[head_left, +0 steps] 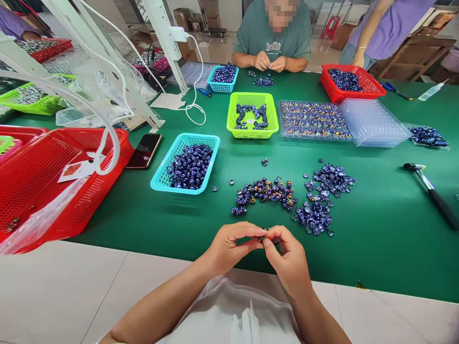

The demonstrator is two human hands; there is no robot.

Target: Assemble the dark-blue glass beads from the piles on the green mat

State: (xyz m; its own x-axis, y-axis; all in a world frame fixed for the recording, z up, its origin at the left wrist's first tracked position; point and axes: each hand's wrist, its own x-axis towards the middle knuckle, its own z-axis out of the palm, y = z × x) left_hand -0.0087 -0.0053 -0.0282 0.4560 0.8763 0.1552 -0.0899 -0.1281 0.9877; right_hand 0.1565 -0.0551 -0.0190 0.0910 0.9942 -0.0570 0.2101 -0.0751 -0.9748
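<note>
Close to the table's near edge, my left hand [233,246] and my right hand [289,260] meet fingertip to fingertip. Both are closed in a pinch on one small shiny dark piece [263,237], mostly covered by the fingers, so its exact kind cannot be made out. Just beyond them lies a pile of small dark pieces with orange bits [267,191]. To its right are heaps of glossy blue-purple cap-like pieces [317,217]. A light blue basket [158,184] at the left holds many round, shiny dark blue pieces.
A green basket [233,131], a filled clear tray [315,136], stacked empty trays [376,124] and a red basket [328,91] stand farther back. A hammer [435,193] lies right. At left are a phone [144,150] and a large red basket [103,186]. A co-worker [247,33] sits opposite.
</note>
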